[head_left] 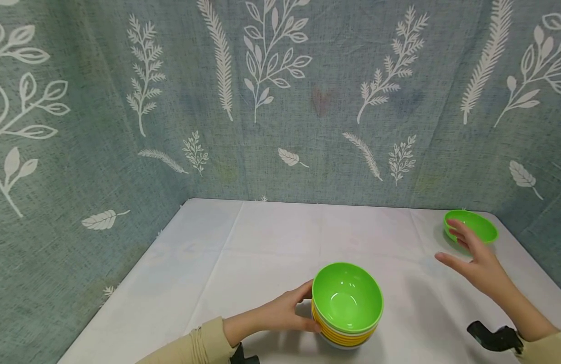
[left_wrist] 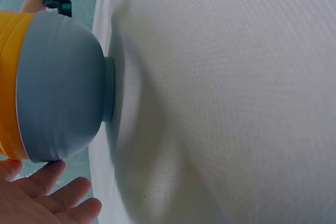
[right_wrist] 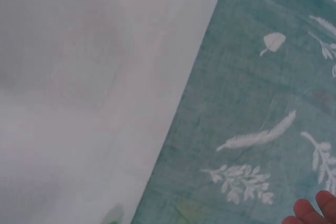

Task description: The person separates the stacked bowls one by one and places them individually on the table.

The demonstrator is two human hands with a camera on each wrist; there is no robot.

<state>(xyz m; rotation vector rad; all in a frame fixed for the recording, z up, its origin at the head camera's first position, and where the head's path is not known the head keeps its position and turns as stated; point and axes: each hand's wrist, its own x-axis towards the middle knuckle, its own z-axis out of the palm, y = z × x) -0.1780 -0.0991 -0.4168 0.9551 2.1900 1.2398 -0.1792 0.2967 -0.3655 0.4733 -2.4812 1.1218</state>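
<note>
A stack of bowls stands on the table, its top a green bowl (head_left: 346,298), with yellow bowls (head_left: 345,337) under it and a grey-blue bowl (left_wrist: 63,87) at the bottom. My left hand (head_left: 289,309) holds the stack at its left side, thumb in front and fingers further back. In the left wrist view the fingertips meet the side near the grey-blue bowl's rim. My right hand (head_left: 478,263) is raised at the right with fingers spread and thumb apart, holding nothing. Its fingers overlap a second green bowl (head_left: 482,227) at the table's far right corner.
A white cloth covers the table (head_left: 271,242). Grey-green curtains (head_left: 326,151) with white leaf prints hang behind it and along both sides. Black straps sit on both wrists, the right one (head_left: 494,337) showing beside the sleeve.
</note>
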